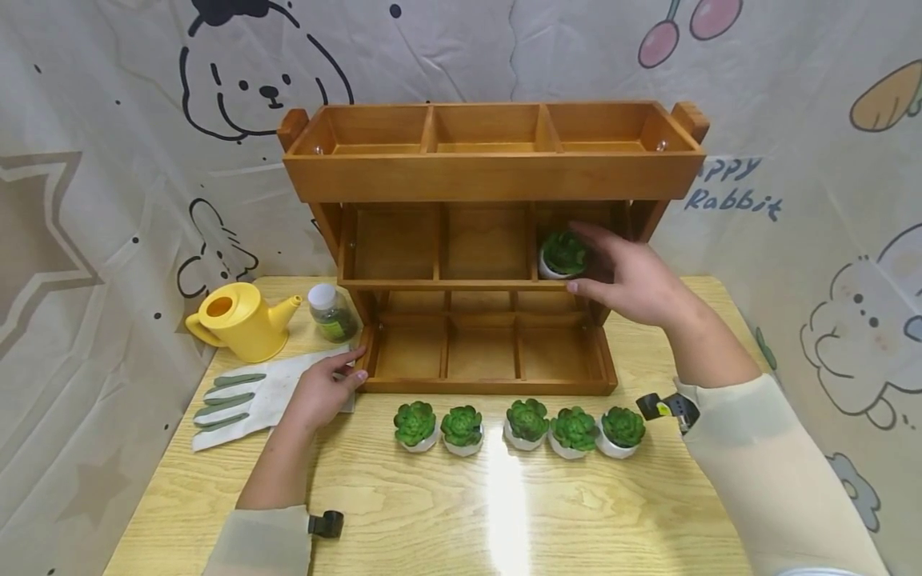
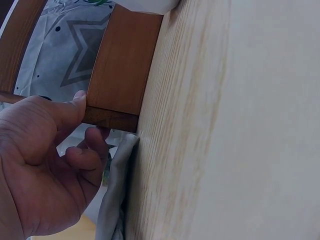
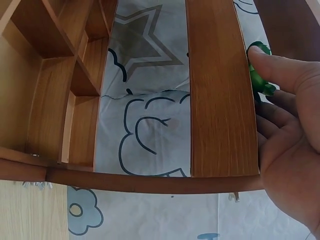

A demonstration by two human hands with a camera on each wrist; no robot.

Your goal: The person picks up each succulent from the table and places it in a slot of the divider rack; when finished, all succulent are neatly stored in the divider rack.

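A three-tier wooden shelf (image 1: 494, 178) with divided compartments stands on the table. My left hand (image 1: 322, 392) grips the lower left corner of its bottom tier, thumb on one side and curled fingers on the other, as the left wrist view shows (image 2: 55, 160). My right hand (image 1: 634, 276) reaches into the middle tier's right compartment and holds a small potted succulent (image 1: 564, 254) in a white pot. In the right wrist view, the thumb lies against its green leaves (image 3: 259, 77); the shelf board hides the pot. Several similar potted succulents (image 1: 527, 422) stand in a row before the shelf.
Left of the shelf are a yellow watering can (image 1: 248, 320), a white-lidded jar (image 1: 332, 314) and a pair of white and green gloves (image 1: 248, 396). A printed cloth (image 1: 432, 48) hangs behind and at both sides of the wooden table (image 1: 403, 512).
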